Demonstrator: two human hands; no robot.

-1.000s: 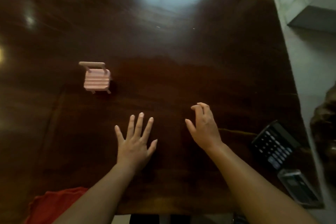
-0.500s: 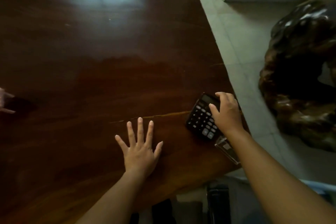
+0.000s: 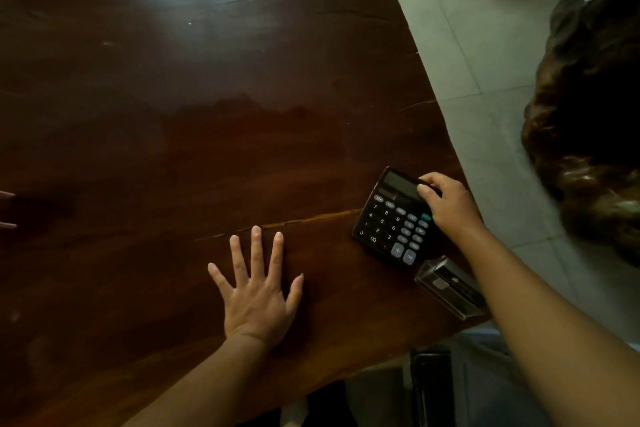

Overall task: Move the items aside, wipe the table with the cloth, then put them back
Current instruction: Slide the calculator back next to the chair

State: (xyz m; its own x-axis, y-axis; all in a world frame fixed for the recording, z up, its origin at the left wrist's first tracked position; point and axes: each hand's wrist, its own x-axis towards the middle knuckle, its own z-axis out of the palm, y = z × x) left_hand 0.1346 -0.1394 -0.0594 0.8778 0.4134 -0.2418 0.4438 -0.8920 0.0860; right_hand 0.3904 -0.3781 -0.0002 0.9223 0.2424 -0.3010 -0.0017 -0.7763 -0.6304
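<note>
Dark glossy wood table (image 3: pixel 242 97) filled view: left hand (image 3: pixel 256 302) lay flat w/ fingers spread, empty, while right hand (image 3: pixel 450 206) pinched top edge of black calculator (image 3: pixel 394 218) near right edge, prob. light, rigid, smooth plastic.

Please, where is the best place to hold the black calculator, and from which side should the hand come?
Probably its top edge by the display, coming from the right: the calculator lies flat near the table edge, and the right hand already pinches that end.
</note>
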